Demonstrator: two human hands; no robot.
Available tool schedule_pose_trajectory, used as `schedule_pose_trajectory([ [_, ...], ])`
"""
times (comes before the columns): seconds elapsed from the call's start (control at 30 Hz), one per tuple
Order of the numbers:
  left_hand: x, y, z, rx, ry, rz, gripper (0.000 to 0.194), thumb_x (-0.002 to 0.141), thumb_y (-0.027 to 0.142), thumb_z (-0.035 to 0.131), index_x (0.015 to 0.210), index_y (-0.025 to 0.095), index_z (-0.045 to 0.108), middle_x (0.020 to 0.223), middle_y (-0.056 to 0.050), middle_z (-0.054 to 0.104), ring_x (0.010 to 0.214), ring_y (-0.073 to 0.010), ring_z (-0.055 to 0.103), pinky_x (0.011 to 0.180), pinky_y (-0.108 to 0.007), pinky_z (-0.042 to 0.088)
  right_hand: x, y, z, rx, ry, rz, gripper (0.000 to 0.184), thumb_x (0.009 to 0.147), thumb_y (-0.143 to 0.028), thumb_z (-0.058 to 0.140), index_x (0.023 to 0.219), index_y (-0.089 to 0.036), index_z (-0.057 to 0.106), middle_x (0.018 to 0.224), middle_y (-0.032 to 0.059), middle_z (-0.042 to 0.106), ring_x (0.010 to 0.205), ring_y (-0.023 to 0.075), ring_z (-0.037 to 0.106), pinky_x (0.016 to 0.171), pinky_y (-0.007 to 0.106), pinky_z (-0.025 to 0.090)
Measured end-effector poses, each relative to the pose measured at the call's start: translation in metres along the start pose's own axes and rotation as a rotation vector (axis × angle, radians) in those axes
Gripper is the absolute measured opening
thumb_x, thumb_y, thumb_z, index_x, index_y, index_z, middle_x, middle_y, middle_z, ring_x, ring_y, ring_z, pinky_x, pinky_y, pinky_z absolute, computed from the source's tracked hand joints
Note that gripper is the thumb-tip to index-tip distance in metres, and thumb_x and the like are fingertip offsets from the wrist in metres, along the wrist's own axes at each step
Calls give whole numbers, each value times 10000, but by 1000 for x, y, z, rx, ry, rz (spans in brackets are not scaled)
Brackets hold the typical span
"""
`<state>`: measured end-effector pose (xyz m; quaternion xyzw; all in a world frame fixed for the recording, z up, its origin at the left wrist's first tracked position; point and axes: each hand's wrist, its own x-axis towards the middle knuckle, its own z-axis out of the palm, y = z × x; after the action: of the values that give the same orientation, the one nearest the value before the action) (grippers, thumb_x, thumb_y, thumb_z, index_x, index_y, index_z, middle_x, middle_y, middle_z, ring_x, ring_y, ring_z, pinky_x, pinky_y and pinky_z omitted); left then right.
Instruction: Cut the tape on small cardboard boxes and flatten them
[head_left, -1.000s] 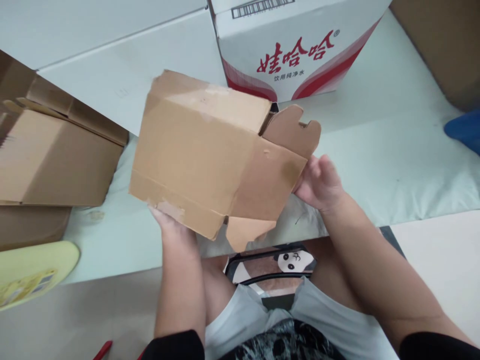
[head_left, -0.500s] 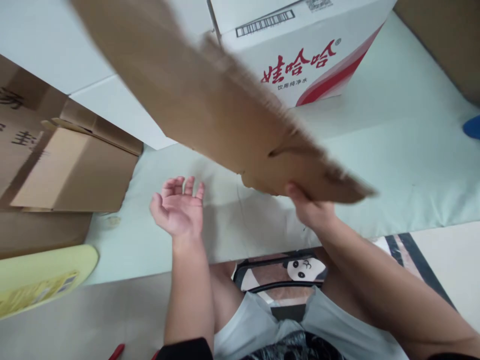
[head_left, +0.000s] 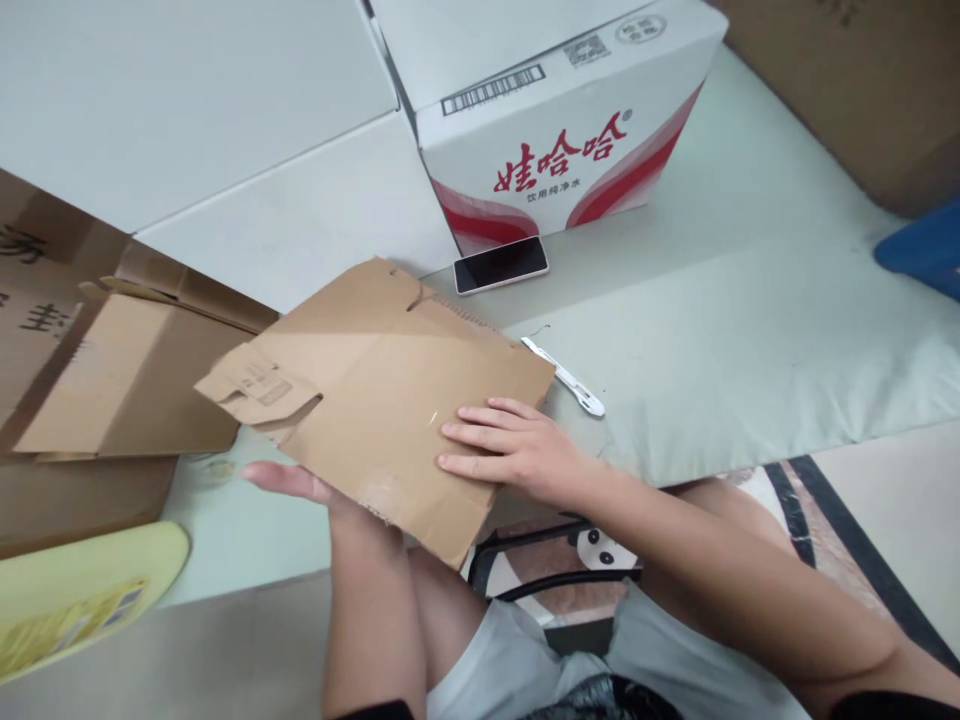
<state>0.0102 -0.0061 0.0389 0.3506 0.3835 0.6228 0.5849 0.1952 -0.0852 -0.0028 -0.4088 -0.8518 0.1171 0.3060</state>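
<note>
A flattened brown cardboard box [head_left: 375, 390] lies in front of me on the pale green mat [head_left: 750, 330]. My right hand [head_left: 510, 450] rests flat on its near right part, fingers spread and pointing left. My left hand [head_left: 300, 485] is under the box's near edge, palm up, mostly hidden by the cardboard. A torn flap [head_left: 259, 385] sticks out on the box's left side.
A white and red printed carton [head_left: 555, 120] stands behind, with a black phone [head_left: 501, 265] lying at its foot. A small white tool [head_left: 564, 376] lies right of the flattened box. Brown boxes [head_left: 112, 370] are at the left, a yellow board [head_left: 75, 590] at the lower left, a blue object [head_left: 922, 245] at the right.
The cardboard box, held up folded one second ago, swung upward in my right hand and now lies flat on the mat. My left hand went from free to under its edge.
</note>
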Motion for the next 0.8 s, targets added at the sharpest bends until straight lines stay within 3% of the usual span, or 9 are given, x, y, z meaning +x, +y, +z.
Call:
schedule_pose_trajectory([
  [0.07, 4, 1, -6, -15, 76, 58, 447, 768, 383, 627, 1194, 258, 677, 1210, -66, 709, 1150, -325, 649, 981, -509, 551, 1, 3, -4, 21, -115, 46, 486, 960, -163, 551, 1402, -360, 591, 1535, 9, 554, 1475, 213, 462, 1189, 475, 405],
  [0.13, 11, 2, -12, -8, 135, 67, 602, 553, 151, 603, 1142, 237, 694, 1127, -34, 744, 1172, -334, 651, 1022, -490, 537, -1, 13, -12, 67, -191, 63, 478, 898, -248, 645, 1368, -327, 622, 1543, 31, 547, 1487, 281, 441, 1177, 545, 403],
  [0.17, 16, 2, -14, -22, 164, 90, 632, 504, 153, 569, 1120, 220, 692, 1097, -28, 752, 1174, -320, 653, 1039, -473, 529, -4, 21, -18, 91, -183, 70, 440, 878, -304, 666, 1318, -304, 658, 1520, 47, 572, 1477, 304, 452, 1168, 565, 406],
  [0.23, 24, 2, -17, -42, 169, 95, 663, 478, 153, 541, 1126, 201, 676, 1121, -33, 753, 1211, -300, 638, 1087, -463, 497, -13, 42, -36, 91, 4, 181, 322, 903, -355, 607, 1195, -264, 711, 1408, 77, 663, 1411, 299, 527, 1156, 557, 420],
  [0.33, 32, 0, -19, -83, 166, 89, 669, 463, 164, 529, 1118, 198, 657, 1119, -36, 759, 1203, -279, 646, 1107, -451, 478, -40, 83, -69, -89, 508, 634, 263, 904, -297, 520, 1085, -225, 697, 1237, 130, 725, 1228, 296, 647, 1103, 543, 455],
  [0.43, 36, -4, -18, -111, 148, 49, 660, 444, 168, 522, 1091, 197, 652, 1087, -40, 765, 1162, -278, 670, 1092, -447, 490, -80, 121, -99, -321, 735, 974, 304, 816, -248, 509, 1081, -199, 648, 1169, 152, 705, 1172, 325, 641, 1092, 568, 427],
  [0.6, 36, -10, -13, -139, 101, -36, 580, 451, 173, 522, 1013, 189, 665, 1026, -51, 770, 1120, -296, 691, 1056, -465, 514, -165, 143, -137, -510, 683, 1054, 252, 721, -238, 572, 972, -250, 593, 1180, 175, 663, 1193, 357, 563, 1088, 555, 378],
  [0.7, 32, -10, -7, -137, 101, -58, 543, 466, 174, 517, 987, 193, 669, 1014, -42, 770, 1130, -291, 685, 1066, -464, 507, -208, 132, -161, -603, 712, 1125, 272, 724, -239, 566, 996, -249, 558, 1169, 157, 621, 1235, 398, 512, 1086, 639, 341],
  [0.8, 31, -8, -5, -160, 90, -16, 564, 458, 173, 509, 1001, 194, 664, 1035, -38, 768, 1152, -286, 674, 1094, -464, 483, -231, 117, -177, -632, 648, 1234, 255, 760, -247, 543, 1014, -267, 551, 1173, 141, 598, 1272, 432, 506, 1079, 688, 358],
])
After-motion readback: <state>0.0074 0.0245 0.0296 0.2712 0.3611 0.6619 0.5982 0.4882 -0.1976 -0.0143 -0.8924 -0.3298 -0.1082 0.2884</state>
